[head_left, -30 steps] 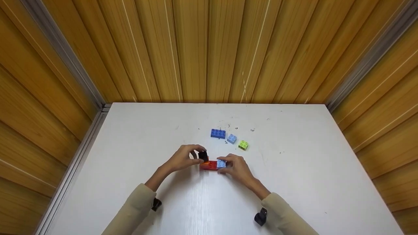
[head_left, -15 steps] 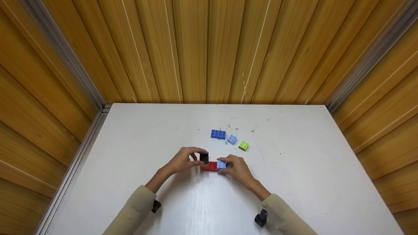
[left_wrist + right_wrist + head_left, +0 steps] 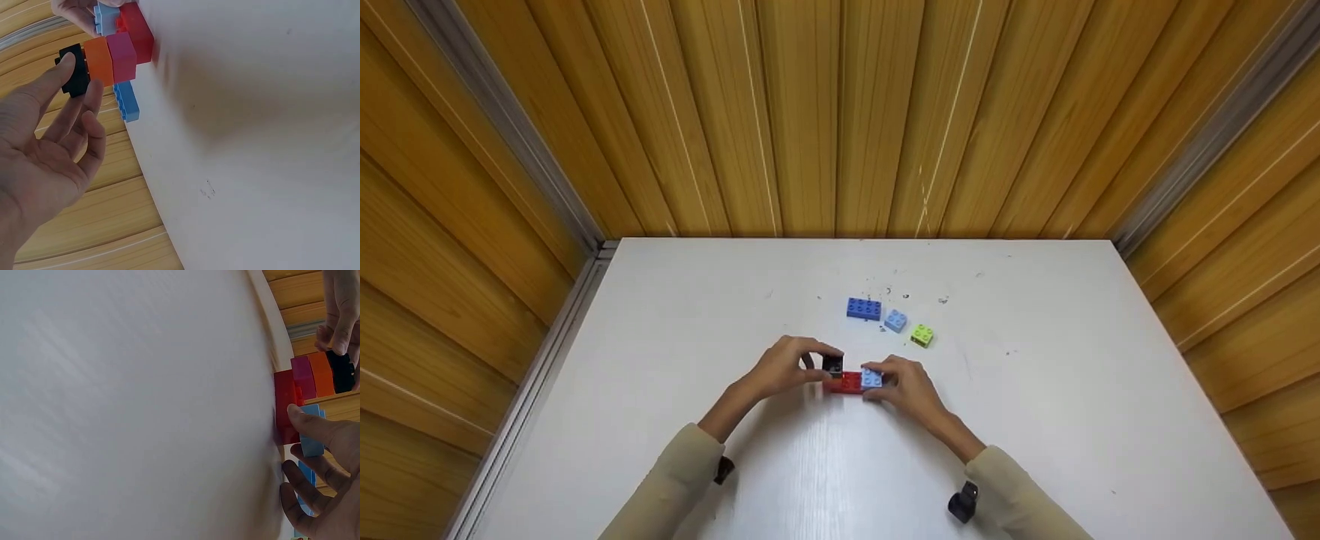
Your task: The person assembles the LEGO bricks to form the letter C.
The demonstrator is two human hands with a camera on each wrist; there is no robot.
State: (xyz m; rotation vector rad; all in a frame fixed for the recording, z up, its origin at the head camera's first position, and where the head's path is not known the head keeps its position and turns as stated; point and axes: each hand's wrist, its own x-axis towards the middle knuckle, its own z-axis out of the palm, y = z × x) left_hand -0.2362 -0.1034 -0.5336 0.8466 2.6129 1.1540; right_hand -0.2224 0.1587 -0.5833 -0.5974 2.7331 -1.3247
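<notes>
My left hand [image 3: 780, 369] pinches a black toy brick [image 3: 75, 73] between thumb and fingers. Directly under it is an orange brick [image 3: 99, 62], with some orange studs showing at the joint in the left wrist view. A magenta brick [image 3: 122, 57] sits below the orange one, stacked on the left end of a long red brick [image 3: 286, 408]. At the red brick's other end is a light blue brick [image 3: 871, 378]. My right hand [image 3: 911, 388] grips that end, thumb at the red and light blue bricks, fingers on the far side. Red studs show between the two stacks.
Behind the hands on the white table [image 3: 660, 315] lie a blue eight-stud brick [image 3: 863, 308], a second light blue brick [image 3: 895, 321] and a lime green brick [image 3: 922, 335]. Wood-patterned walls [image 3: 855, 112] border the table at the back and sides.
The black brick has turned from tilted to nearly level, its studs now facing up over the orange brick. My right hand stays at the red brick's right end.
</notes>
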